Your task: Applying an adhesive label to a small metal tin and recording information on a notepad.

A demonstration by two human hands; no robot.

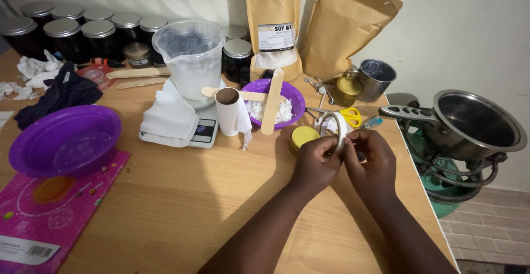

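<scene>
While the person stood at the wooden table [182, 207], both hands were up close together over its right side. The left hand [313, 163] and the right hand [375, 161] were both pinched shut on a roll of white tape [334, 126]. The roll stood on its edge, held between the fingertips of the two hands. The thumbs pressed near the bottom of the roll, but I could not tell just what they were picking at.

Just beside the left hand sat a small round tin with a yellow lid [303, 136]. Behind the tape lay scissors with yellow handles [349, 116]. A little purple bowl [276, 103] with white flakes stood further back, and a flat wooden stick [273, 101] leaned across it. Next to that bowl stood a cardboard tube with paper on it [229, 111].

A clear plastic jug [190, 56] sat on a white kitchen scale [185, 125]. A big purple bowl [65, 140] rested at the left, partly on a pink mat [49, 207]. Dark jars with silver lids [66, 31] lined the wall. Two tall brown paper bags [309, 25] stood at the back. A metal pot [477, 122] sat on a green stove [441, 188] off the right edge.
</scene>
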